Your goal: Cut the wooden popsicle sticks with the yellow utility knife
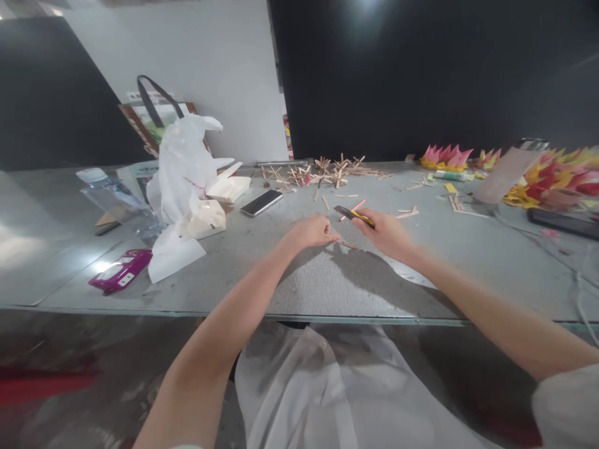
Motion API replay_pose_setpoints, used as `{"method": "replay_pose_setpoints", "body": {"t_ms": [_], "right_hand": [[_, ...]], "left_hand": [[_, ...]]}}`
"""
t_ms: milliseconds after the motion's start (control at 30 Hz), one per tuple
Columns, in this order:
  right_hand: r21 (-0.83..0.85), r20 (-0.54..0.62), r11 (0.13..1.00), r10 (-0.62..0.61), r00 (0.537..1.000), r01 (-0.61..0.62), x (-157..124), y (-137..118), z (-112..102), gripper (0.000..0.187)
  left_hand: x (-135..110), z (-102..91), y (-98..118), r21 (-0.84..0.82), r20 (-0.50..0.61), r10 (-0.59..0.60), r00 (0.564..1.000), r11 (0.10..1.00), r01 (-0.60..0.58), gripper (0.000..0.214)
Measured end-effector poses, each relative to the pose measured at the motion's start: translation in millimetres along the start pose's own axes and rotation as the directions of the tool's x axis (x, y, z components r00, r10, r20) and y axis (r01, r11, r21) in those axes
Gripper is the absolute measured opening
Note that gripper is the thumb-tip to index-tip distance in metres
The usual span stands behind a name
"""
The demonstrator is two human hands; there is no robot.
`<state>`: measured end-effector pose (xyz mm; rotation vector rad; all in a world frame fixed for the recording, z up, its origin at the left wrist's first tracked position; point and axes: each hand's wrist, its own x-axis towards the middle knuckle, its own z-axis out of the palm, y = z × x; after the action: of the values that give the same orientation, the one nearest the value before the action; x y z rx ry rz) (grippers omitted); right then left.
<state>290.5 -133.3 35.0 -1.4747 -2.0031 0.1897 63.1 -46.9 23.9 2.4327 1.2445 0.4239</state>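
In my right hand is a utility knife with a black and yellow body, its dark blade pointing left and raised above the table. My left hand is closed low over the tabletop, its fingertips on the end of a thin wooden stick. The stick lies roughly flat, reaching right into the shadow below the knife. Just behind the blade lies a red-and-white pencil-like rod. A few loose sticks are scattered behind my hands.
Crossed wooden sticks are heaped at the back. Left are a phone, white plastic bag, clear bottle and purple packet. Right stand a pale tumbler and pink-yellow paper flowers, with cables near the edge.
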Motion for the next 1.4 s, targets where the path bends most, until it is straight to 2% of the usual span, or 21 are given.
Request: {"method": "replay_pose_setpoints", "body": {"t_ms": [100, 133, 167, 200, 233, 300, 333, 367, 500, 633, 733, 967, 1100, 1233, 1400], "right_hand": [[-0.089, 0.132, 0.995, -0.025, 0.991, 0.037, 10.1, 9.5, -19.7, 0.042], [-0.114, 0.156, 0.991, -0.05, 0.987, 0.068, 13.2, 13.1, -27.3, 0.039], [-0.118, 0.226, 0.983, -0.113, 0.968, 0.142, 15.7, 16.6, -34.8, 0.037], [-0.102, 0.308, 0.967, -0.193, 0.931, 0.235, 17.5, 19.7, -41.9, 0.034], [-0.078, 0.412, 0.944, -0.262, 0.873, 0.32, 18.5, 22.1, -48.3, 0.031], [-0.062, 0.56, 0.904, -0.319, 0.765, 0.423, 18.9, 24.2, -58.1, 0.028], [-0.075, 0.604, 0.889, -0.321, 0.73, 0.453, 18.8, 23.3, -61.2, 0.027], [-0.099, 0.629, 0.875, -0.314, 0.711, 0.474, 18.8, 21.3, -63.2, 0.027], [-0.199, 0.654, 0.812, -0.308, 0.691, 0.549, 24.5, 4.6, -60.0, 0.034], [-0.23, 0.725, 0.721, -0.321, 0.609, 0.654, 35.6, -9.2, -48.5, 0.043], [-0.231, 0.74, 0.71, -0.316, 0.594, 0.666, 41.0, -11.3, -42.3, 0.043], [-0.253, 0.75, 0.715, -0.281, 0.599, 0.652, 43.4, -7.2, -42.1, 0.041], [-0.271, 0.742, 0.73, -0.258, 0.619, 0.628, 42.5, -6.4, -43.7, 0.039], [-0.247, 0.756, 0.733, -0.263, 0.599, 0.634, 42.8, -3.7, -43.4, 0.04], [-0.265, 0.753, 0.708, -0.271, 0.599, 0.654, 43.4, -1.8, -41.9, 0.039]], "left_hand": [[1.2, 0.3, -0.1, 0.02, 0.136, 0.018, 0.991, 1.0, -0.021, 0.046], [2.1, 0.1, 0.1, -0.004, 0.165, 0.041, 0.985, 0.999, -0.041, 0.043], [3.1, -0.1, 0.2, -0.031, 0.186, 0.067, 0.98, 0.998, -0.062, 0.04], [4.3, -0.5, 0.4, -0.057, 0.2, 0.091, 0.976, 0.995, -0.081, 0.037], [5.5, -1.0, 0.5, -0.084, 0.212, 0.111, 0.971, 0.992, -0.095, 0.035], [7.7, -2.0, 0.5, -0.123, 0.232, 0.133, 0.964, 0.987, -0.107, 0.034], [8.6, -2.5, 0.3, -0.137, 0.241, 0.138, 0.961, 0.985, -0.107, 0.034], [9.3, -2.9, 0.1, -0.148, 0.252, 0.138, 0.958, 0.984, -0.103, 0.034], [10.1, -4.9, 0.0, -0.14, 0.287, 0.134, 0.949, 0.985, -0.096, 0.035], [9.6, -7.0, 3.1, -0.087, 0.311, 0.122, 0.943, 0.991, -0.1, 0.033], [10.3, -7.3, 5.4, -0.057, 0.299, 0.112, 0.948, 0.993, -0.1, 0.03], [12.3, -3.7, 4.4, -0.029, 0.267, 0.138, 0.954, 0.99, -0.136, 0.029], [10.0, -4.4, 7.5, -0.023, 0.261, 0.113, 0.959, 0.994, -0.111, 0.029], [8.7, -5.3, 11.4, 0.001, 0.261, 0.076, 0.962, 0.997, -0.079, 0.03], [8.1, -5.2, 11.7, 0.001, 0.266, 0.058, 0.962, 0.998, -0.06, 0.028]]}}
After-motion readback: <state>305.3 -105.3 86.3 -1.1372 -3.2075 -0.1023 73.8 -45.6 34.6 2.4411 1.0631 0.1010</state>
